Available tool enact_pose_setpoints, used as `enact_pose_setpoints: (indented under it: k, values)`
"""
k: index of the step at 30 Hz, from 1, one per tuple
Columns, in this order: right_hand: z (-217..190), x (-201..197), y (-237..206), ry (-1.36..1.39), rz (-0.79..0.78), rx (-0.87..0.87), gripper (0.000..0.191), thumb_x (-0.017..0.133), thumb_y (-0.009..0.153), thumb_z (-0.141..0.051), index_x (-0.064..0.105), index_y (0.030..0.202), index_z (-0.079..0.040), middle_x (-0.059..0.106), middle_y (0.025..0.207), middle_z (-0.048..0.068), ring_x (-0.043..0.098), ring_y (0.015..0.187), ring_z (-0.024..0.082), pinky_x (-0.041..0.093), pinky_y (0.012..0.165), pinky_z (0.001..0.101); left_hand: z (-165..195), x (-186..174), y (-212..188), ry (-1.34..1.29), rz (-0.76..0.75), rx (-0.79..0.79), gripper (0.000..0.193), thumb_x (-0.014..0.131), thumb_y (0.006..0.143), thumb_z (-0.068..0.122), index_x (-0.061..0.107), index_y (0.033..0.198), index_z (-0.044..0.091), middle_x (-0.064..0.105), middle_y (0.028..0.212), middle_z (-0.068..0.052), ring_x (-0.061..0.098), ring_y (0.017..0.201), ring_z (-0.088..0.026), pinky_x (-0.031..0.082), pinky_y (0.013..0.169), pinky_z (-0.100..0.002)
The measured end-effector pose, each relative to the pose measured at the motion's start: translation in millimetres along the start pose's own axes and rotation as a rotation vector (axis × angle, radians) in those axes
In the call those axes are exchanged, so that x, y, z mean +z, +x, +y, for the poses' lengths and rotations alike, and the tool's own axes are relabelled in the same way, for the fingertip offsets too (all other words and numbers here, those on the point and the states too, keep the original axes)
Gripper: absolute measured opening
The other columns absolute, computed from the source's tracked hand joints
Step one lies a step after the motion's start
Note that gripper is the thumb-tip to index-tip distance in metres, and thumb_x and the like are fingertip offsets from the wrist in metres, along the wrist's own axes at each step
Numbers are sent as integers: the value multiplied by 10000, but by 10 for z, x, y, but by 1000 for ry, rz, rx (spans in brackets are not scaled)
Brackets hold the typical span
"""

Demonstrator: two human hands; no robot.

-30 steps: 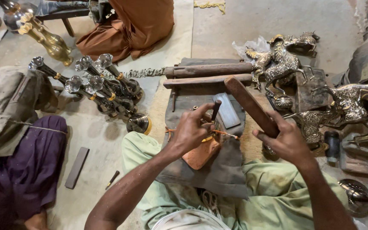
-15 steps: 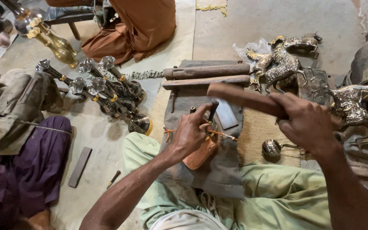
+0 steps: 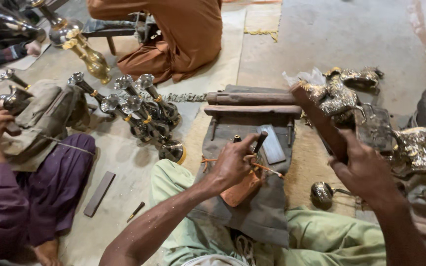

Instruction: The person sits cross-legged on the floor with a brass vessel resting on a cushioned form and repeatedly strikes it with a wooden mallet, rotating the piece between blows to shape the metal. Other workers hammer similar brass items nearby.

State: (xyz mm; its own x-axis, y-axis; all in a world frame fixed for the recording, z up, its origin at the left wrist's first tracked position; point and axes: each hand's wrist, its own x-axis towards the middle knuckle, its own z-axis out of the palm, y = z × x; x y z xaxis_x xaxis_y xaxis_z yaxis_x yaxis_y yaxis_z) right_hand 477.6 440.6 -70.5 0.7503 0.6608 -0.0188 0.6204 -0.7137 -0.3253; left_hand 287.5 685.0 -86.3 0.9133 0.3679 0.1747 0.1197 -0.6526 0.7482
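Grey cloth (image 3: 252, 216) is draped over the person's lap, giving a padded bed for the work. Behind it a low wooden stand (image 3: 250, 104) lies across the mat, close enough to brace against. On the cloth rests a copper-coloured piece (image 3: 240, 189), pinned under the left hand (image 3: 232, 165), whose fingers are curled tight around a dark punch (image 3: 260, 141) held upright with its tip toward the copper. The right hand (image 3: 366, 172) is clenched around the lower end of a wooden mallet (image 3: 320, 120), raised and angled above the punch, seemingly so its face can fall on the punch's head. Silvery goblet-like stems (image 3: 134, 106) lie bunched on the floor to the left, beside another person's purple-clad leg (image 3: 60, 182).
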Motion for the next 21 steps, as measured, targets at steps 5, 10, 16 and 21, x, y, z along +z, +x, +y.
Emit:
enact_pose_setpoints:
  k: [5,10,16,21]
  values:
    - [672,-146,833,-46,79,-109,504,631,854,-267,542,1345,-196,740,980,140,758,804,321,633,828,488,106,378,997,-33,37,29,562,628,836,-26,587,1363,166,758,846,-176,765,779,-338,586,645,-455]
    - [1391,-369,1334,-110,45,-97,498,682,830,-259,546,1305,-199,730,1048,93,762,830,301,636,854,476,362,847,1692,2,30,28,531,650,853,-18,588,1356,142,768,854,-185,766,796,-342,589,689,-454]
    - [2456,-703,1645,-64,151,-204,488,693,809,-241,553,1271,-169,710,1044,110,740,824,311,630,832,484,895,1611,2323,-41,-46,-25,547,647,866,10,565,1390,143,769,809,-167,773,728,-280,595,658,-417]
    - [3334,-1003,1644,-116,70,-105,516,706,811,-248,556,1300,-175,684,1039,100,723,812,317,622,818,497,1389,2292,2659,-60,-38,3,541,661,872,8,551,1388,123,771,879,-173,779,781,-276,614,691,-404]
